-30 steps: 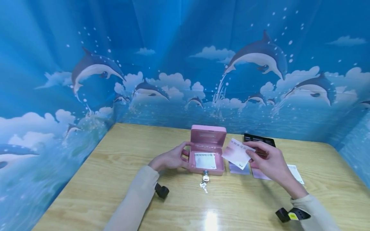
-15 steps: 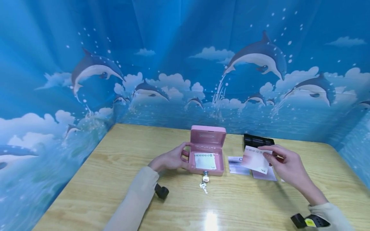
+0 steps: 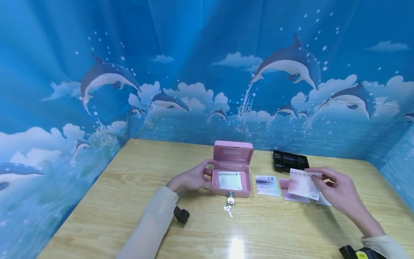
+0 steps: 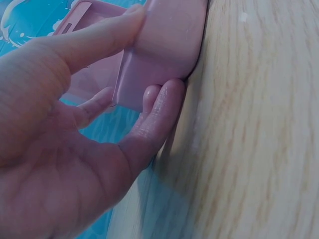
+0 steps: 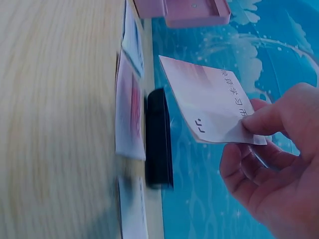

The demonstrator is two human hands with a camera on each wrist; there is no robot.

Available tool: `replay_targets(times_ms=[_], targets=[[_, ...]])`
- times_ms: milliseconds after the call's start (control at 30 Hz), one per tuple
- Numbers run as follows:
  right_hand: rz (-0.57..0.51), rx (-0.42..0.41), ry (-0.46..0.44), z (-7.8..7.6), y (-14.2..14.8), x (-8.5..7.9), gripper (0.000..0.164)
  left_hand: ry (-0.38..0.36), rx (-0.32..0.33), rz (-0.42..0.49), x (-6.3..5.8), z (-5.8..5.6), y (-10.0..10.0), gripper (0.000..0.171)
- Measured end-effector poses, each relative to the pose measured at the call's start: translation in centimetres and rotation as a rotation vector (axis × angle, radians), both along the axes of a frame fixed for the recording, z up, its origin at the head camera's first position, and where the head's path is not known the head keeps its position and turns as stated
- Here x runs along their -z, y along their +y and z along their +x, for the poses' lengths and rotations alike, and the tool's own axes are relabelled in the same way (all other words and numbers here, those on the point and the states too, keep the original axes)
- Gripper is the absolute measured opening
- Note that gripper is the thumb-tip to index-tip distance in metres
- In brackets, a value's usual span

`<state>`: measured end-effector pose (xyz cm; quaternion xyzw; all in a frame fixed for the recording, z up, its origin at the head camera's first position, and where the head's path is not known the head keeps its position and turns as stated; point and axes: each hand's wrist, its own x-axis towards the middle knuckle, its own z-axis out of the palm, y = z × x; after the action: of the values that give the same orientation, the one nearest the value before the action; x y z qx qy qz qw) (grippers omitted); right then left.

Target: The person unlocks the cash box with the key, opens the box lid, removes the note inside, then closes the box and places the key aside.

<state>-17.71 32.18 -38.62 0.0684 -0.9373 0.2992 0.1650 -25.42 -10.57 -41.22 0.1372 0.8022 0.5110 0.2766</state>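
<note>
A pink cash box [image 3: 233, 153] stands with its lid raised, and a whitish play banknote [image 3: 229, 180] lies in it. Keys [image 3: 228, 208] hang from the lock at its front. My left hand [image 3: 191, 177] grips the box's left side, thumb and fingers spread along the wall, as the left wrist view shows close up. To the right of the box, my right hand [image 3: 337, 189] pinches a pink-and-white play banknote [image 5: 204, 97] by one corner between thumb and fingers. It is held above the table, overlapping the notes there in the head view.
On the wooden table [image 3: 194, 230] lie a bluish note marked 10 [image 3: 267, 185], a pinkish note [image 3: 295, 196] and a partly hidden white note [image 3: 323, 200]. Behind them stands a black compartment tray [image 3: 289, 162]. A blue dolphin-print curtain [image 3: 200, 90] borders the table's back.
My right hand has moved right with the banknote, away from the box to over the other notes, uncovering the bluish note and black tray. My left hand has stayed on the box.
</note>
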Motion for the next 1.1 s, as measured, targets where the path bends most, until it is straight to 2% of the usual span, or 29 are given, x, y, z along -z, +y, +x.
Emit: replay_targets(times_ms=[467,767,867,1100], targets=[[0.034,0.071,-0.105,0.3,4.5,0.6,0.028,0.002,-0.004,-0.002,0.1,0.0,0.0,0.09],[-0.009,0.092,-0.052,0.2,7.0,1.1,0.024,0.008,-0.004,0.011,0.1,0.0,0.1,0.091],[0.005,0.128,-0.045,0.2,7.7,1.0,0.024,0.016,0.0,0.002,0.1,0.0,0.1,0.09],[0.04,0.249,-0.177,0.1,9.7,0.6,0.033,0.018,0.007,0.009,0.1,0.1,0.1,0.088]])
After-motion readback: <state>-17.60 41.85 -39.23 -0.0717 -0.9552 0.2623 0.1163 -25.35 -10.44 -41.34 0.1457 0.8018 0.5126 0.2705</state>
